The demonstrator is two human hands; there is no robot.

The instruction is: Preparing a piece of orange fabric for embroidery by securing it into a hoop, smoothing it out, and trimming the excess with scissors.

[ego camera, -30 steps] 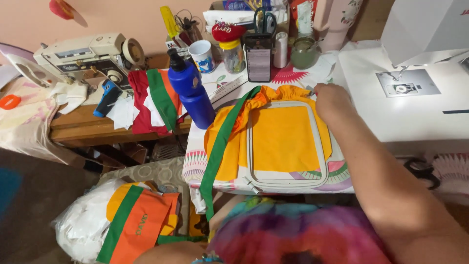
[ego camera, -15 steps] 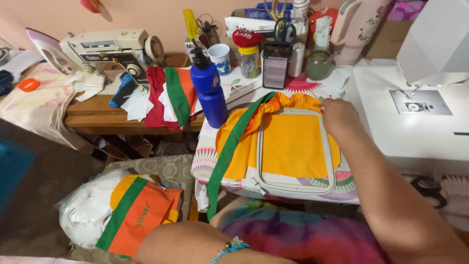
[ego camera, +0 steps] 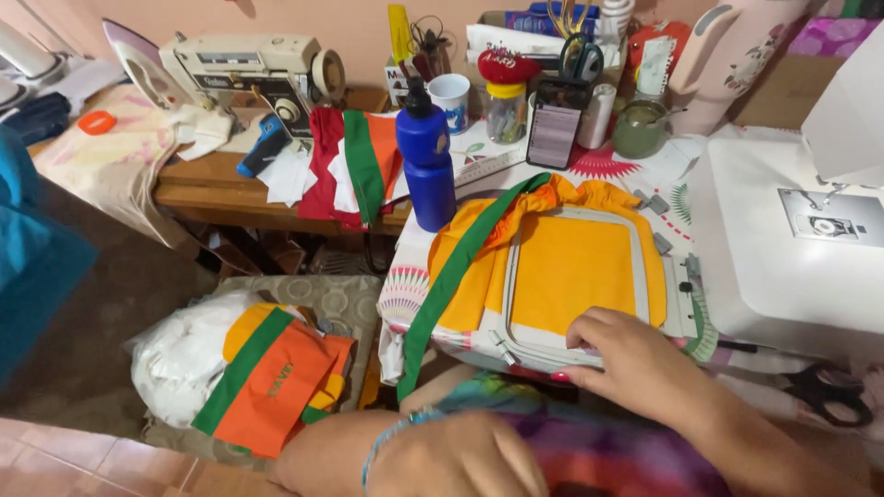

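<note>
Right hand (ego camera: 635,364) sits on the near edge of the white hoop (ego camera: 575,276), fingers spread and pressing on it. The yellow cloth (ego camera: 571,267) is stretched inside, beside the blue bottle (ego camera: 425,161). Left hand (ego camera: 460,456) rests loosely curled on the lap, holding nothing.

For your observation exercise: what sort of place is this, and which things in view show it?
Probably a home sewing or embroidery workspace. A sewing machine sits on the wooden desk, yellow fabric is stretched in a hoop under the right hand, and scissors stand nearby.
</note>
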